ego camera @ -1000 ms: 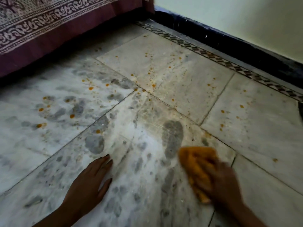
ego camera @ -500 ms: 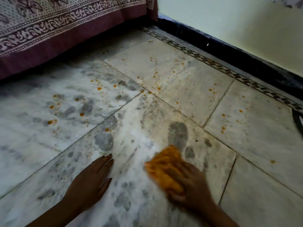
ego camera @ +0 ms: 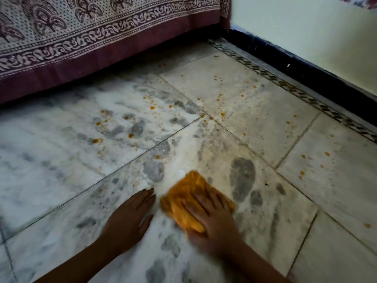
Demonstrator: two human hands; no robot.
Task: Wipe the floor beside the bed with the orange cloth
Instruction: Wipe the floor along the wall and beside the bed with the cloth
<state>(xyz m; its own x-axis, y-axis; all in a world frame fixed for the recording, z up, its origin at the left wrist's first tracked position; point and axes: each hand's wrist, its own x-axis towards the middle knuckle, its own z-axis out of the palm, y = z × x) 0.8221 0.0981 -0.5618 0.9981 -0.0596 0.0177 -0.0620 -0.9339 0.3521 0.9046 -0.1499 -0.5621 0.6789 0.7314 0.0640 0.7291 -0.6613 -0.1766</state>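
Note:
An orange cloth (ego camera: pixel 184 196), crumpled, lies on the marble floor (ego camera: pixel 61 160) near the bottom centre. My right hand (ego camera: pixel 212 218) lies on top of it with fingers spread flat, pressing it down; the hand is blurred. My left hand (ego camera: pixel 129 218) rests flat on the floor just left of the cloth, fingers straight, holding nothing. Orange spots (ego camera: pixel 130 135) dot the tiles farther out, toward the bed (ego camera: pixel 81 37) at the top left. Grey smudges and a white film cover the floor around both hands.
The bed's patterned sheet with a maroon hem (ego camera: pixel 61 68) hangs close to the floor along the top left. A dark skirting (ego camera: pixel 306 72) and a patterned border strip (ego camera: pixel 295 92) run along the pale wall at right. A large grey smudge (ego camera: pixel 242 178) lies right of the cloth.
My right hand has slid the orange cloth leftward across the floor, from the right tile to beside my left hand. The left hand has stayed planted.

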